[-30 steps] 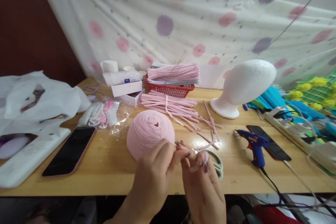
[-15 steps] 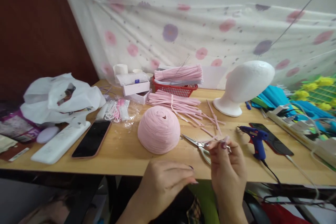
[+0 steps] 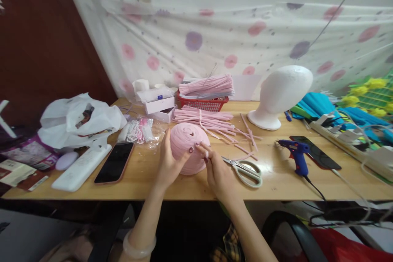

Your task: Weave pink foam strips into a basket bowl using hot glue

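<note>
A pink dome (image 3: pixel 186 132), covered in wound fluffy strips with a small hole at its top, sits on the table before me. My left hand (image 3: pixel 172 157) wraps its left side, thumb across the front. Against the dome's right side are the bunched fingertips of my right hand (image 3: pixel 216 168); whether they pinch a small piece there is hidden. A pale bit shows at those fingers, too small to name. Just right of that hand lie scissors (image 3: pixel 245 170) with pale handles. Loose pink pipe cleaners (image 3: pixel 250 133) and a tied bundle of pink pipe cleaners (image 3: pixel 204 118) lie behind.
A blue glue gun (image 3: pixel 297 155) and a phone (image 3: pixel 319 153) lie right, below a white foam head (image 3: pixel 282 94). Behind stands a red basket (image 3: pixel 202 104) of pipe cleaners. Another phone (image 3: pixel 114 163), bagged beads (image 3: pixel 138 131) and a white plastic bag (image 3: pixel 80 116) are left.
Both hands have moved to the dome from nearer the table's front edge. My left hand now holds its side, and my right hand has come left from above the scissors.
</note>
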A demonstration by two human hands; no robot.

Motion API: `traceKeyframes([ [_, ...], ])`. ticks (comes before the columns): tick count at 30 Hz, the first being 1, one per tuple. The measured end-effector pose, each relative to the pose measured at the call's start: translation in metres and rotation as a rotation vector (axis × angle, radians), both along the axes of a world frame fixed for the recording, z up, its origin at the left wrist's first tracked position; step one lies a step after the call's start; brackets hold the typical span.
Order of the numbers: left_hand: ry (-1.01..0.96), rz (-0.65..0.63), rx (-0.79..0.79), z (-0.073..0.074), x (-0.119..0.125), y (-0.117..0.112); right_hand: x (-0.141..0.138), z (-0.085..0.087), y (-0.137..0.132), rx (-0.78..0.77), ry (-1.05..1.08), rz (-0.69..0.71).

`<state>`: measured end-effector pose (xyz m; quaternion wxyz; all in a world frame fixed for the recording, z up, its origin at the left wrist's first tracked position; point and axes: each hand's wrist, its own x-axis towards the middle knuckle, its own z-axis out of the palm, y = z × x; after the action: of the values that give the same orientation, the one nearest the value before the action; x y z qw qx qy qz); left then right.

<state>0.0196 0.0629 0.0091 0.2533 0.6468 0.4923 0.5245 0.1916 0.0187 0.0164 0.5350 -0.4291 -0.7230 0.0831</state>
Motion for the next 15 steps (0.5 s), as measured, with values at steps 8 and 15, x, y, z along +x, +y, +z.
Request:
traceKeyframes([
  [8, 0.125, -0.005, 0.095, -0.014, 0.003, 0.006, 0.014, -0.004, 0.001, 0.008, -0.055, 0.023],
  [15, 0.173, 0.104, 0.200, -0.012, 0.004, 0.010, 0.016, 0.016, 0.035, 0.018, -0.072, 0.090],
])
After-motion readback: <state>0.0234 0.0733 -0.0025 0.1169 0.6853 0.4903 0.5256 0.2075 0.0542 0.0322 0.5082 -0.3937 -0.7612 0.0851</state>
